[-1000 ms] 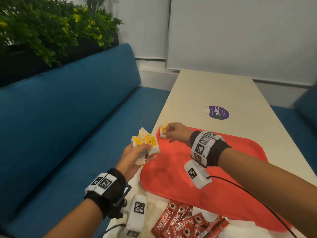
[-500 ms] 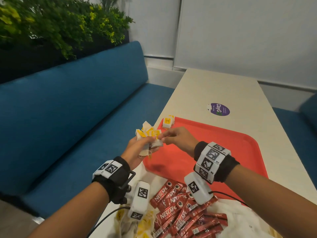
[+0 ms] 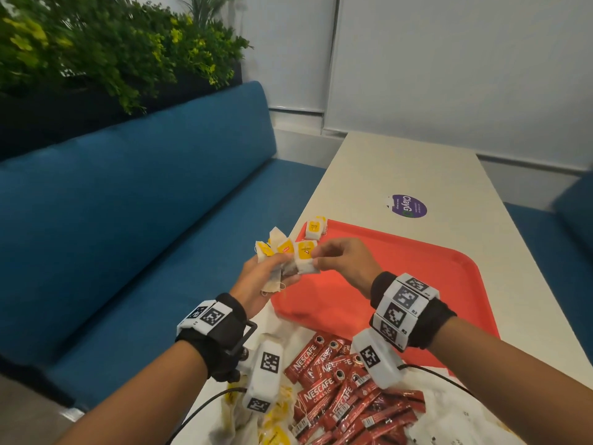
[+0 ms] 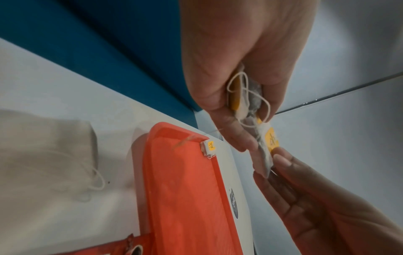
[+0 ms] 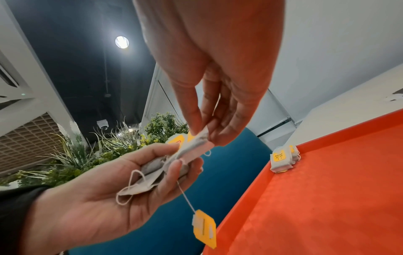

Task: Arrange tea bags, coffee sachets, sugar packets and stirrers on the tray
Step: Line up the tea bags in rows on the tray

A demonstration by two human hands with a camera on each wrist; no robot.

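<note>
My left hand (image 3: 272,271) grips a bunch of tea bags (image 3: 279,248) with yellow tags just left of the red tray (image 3: 417,284). My right hand (image 3: 333,258) pinches one tea bag (image 3: 304,260) at the right of that bunch, thumb and fingers on its edge (image 5: 200,138). Two tea bags (image 3: 314,228) lie in the tray's far left corner (image 5: 281,160). One yellow tag (image 5: 205,227) dangles on its string below the left hand. Red coffee sachets (image 3: 337,390) lie heaped on the table near me.
A white cloth bag (image 3: 455,412) lies under the sachets, with yellow packets (image 3: 272,422) beside them. The white table (image 3: 417,168) carries a purple sticker (image 3: 409,205). A blue bench (image 3: 128,220) runs along the left, with plants (image 3: 96,53) behind it.
My right hand left a tea bag in the tray's far left corner and drew back to the bunch in my left hand, where it now pinches another bag.
</note>
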